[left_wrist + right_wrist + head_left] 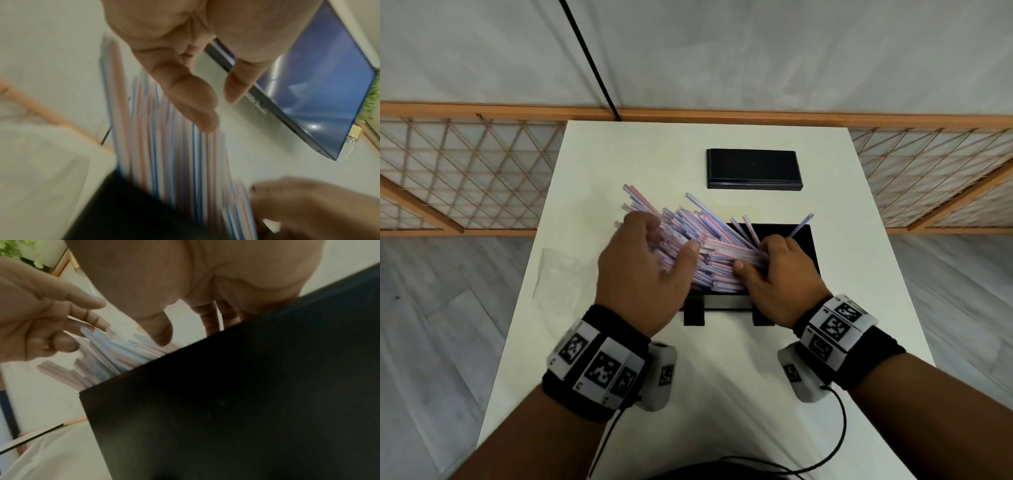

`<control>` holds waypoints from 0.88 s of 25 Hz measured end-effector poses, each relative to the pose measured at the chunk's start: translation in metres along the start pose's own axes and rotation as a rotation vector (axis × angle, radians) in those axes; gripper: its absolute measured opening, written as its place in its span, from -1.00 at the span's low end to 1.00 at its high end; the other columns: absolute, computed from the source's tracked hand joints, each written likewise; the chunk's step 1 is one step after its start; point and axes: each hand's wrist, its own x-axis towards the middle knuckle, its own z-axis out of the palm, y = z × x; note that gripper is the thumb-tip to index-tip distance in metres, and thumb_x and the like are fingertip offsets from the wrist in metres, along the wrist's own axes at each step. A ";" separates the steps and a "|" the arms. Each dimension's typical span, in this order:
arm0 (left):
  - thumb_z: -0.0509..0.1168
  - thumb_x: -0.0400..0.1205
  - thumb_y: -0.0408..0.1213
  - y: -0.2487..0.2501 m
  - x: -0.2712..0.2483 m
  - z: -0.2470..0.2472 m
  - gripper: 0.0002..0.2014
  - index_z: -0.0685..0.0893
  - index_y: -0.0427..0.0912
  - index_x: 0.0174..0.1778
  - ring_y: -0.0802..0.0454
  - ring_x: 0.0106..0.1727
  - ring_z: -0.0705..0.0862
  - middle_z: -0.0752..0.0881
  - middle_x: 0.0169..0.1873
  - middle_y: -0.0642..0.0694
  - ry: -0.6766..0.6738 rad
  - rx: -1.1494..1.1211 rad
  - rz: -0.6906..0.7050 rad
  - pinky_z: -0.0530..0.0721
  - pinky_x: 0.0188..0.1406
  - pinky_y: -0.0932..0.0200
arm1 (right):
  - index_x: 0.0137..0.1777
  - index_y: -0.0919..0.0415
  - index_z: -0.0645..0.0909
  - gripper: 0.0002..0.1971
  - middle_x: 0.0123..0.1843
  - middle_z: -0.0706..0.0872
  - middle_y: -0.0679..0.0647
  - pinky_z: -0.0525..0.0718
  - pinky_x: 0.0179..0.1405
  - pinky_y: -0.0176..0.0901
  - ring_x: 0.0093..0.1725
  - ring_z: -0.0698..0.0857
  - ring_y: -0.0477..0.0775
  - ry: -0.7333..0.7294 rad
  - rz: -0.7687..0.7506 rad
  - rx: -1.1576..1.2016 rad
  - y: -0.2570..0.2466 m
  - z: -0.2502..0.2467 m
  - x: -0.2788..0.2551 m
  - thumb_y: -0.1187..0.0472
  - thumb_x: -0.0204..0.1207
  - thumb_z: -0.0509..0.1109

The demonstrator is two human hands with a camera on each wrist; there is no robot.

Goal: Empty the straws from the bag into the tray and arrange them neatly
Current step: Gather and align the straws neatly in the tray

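Observation:
A big loose bundle of red-and-blue striped straws (688,233) lies slanted, its right end in the black tray (806,246) and its left end fanned out over the table. My left hand (669,240) curls round the bundle's left part, thumb on the near side. At the right end my right hand (755,255) grips the straws inside the tray between thumb and fingers. The left wrist view shows the straws (174,146) running under my fingers (191,100) into the tray (123,211). The empty clear bag (558,270) lies flat at the left.
A black rectangular lid or second tray (753,168) sits at the back of the white table (722,377). A wooden lattice screen (465,171) stands behind the table. The right wrist view is mostly filled by the tray's dark wall (246,402).

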 end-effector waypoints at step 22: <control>0.43 0.56 0.20 -0.012 0.015 0.009 -0.55 0.68 -0.01 0.23 -0.23 -0.40 0.80 0.87 -0.12 -0.19 -0.251 -0.642 -0.672 0.78 -0.41 0.05 | 0.44 -0.16 0.32 0.05 0.23 0.53 0.00 0.62 0.29 -0.01 0.21 0.57 0.00 -0.256 -0.021 0.064 0.004 -0.001 0.025 -0.67 -0.05 0.38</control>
